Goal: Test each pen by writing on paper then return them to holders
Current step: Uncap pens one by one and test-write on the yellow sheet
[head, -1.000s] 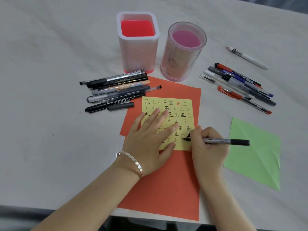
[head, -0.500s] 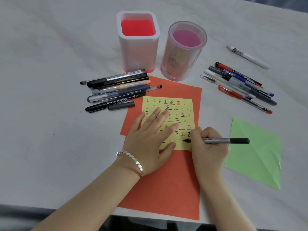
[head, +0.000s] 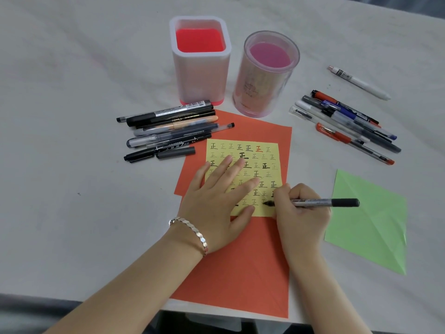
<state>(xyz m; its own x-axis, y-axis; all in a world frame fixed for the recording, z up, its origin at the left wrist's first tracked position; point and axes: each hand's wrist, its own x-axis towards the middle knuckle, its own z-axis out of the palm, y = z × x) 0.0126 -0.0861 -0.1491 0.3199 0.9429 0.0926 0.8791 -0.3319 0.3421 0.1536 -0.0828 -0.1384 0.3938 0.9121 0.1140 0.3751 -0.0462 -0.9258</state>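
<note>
A yellow note (head: 255, 160) covered in rows of written characters lies on an orange sheet (head: 240, 266). My left hand (head: 216, 201) presses flat on the note with fingers spread. My right hand (head: 301, 213) grips a grey marker (head: 320, 202) with a black end, its tip touching the note's bottom row. Two holders stand behind with no pens in them: a square white one with a red floor (head: 199, 61) and a round clear pink one (head: 265, 75).
Several black and grey pens (head: 168, 131) lie in a pile left of the orange sheet. Several red, blue and grey pens (head: 344, 126) lie at the right, with a white pen (head: 358, 83) apart behind them. A green paper (head: 370, 222) lies at the right front.
The marker tip has shifted slightly along the note's bottom row, first right and then back left. My left hand has stayed flat on the note.
</note>
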